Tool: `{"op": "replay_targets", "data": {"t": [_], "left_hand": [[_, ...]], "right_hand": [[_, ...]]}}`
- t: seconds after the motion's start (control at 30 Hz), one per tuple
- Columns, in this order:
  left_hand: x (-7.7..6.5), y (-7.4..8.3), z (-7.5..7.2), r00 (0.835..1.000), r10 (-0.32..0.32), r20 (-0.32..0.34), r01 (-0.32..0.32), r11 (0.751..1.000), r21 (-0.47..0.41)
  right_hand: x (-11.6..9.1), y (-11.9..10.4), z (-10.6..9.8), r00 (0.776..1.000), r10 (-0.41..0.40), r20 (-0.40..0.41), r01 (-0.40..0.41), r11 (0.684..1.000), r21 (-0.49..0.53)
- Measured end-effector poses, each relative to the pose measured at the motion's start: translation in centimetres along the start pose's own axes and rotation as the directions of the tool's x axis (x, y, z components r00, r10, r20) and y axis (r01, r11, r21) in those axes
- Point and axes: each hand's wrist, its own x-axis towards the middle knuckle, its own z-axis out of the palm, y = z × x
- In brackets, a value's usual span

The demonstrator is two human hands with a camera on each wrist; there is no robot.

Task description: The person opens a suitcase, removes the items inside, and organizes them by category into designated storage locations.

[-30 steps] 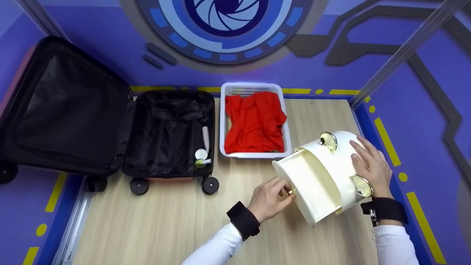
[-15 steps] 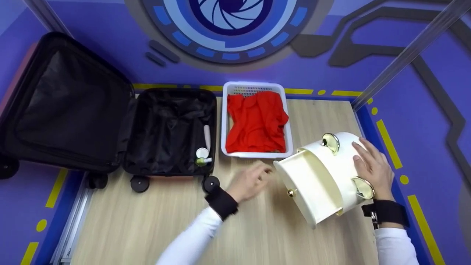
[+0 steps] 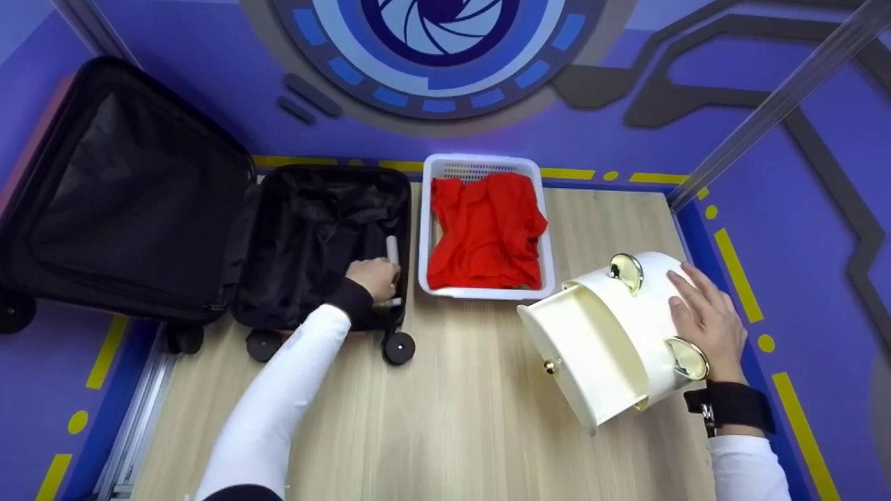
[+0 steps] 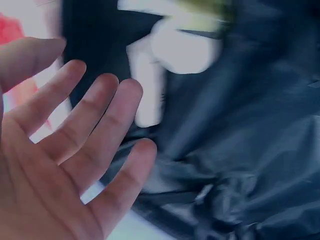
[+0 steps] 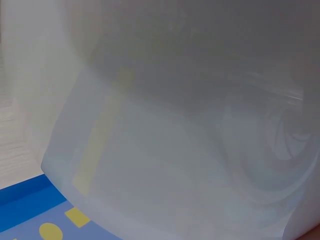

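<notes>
My left hand reaches down into the right half of the open black suitcase. In the left wrist view its fingers are spread and relaxed, with nothing between them. Close to the fingertips lie a slim pale stick-like item, a round white piece and a blurred green-and-white item. My right hand rests, fingers extended, on top of a glossy cream drawer box with two gold-rimmed round eyes. Its drawer, with a gold knob, is pulled out; the right wrist view shows mostly the shiny shell.
A white plastic basket holding a red cloth garment stands between suitcase and box. The suitcase lid leans open at the left. Purple walls enclose the wooden table.
My left hand has let go of the drawer knob and moved left into the suitcase over the small items. My right hand stays on the box, and the drawer remains pulled out.
</notes>
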Motion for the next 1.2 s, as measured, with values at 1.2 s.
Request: {"op": "replay_targets", "data": {"t": [1.2], "left_hand": [[0.0,1.7,-1.7,0.974,-0.14,-0.181,-0.019,0.738,-0.675]], "right_hand": [[0.0,-0.1,0.1,1.0,-0.016,-0.013,0.016,1.0,0.006]]}}
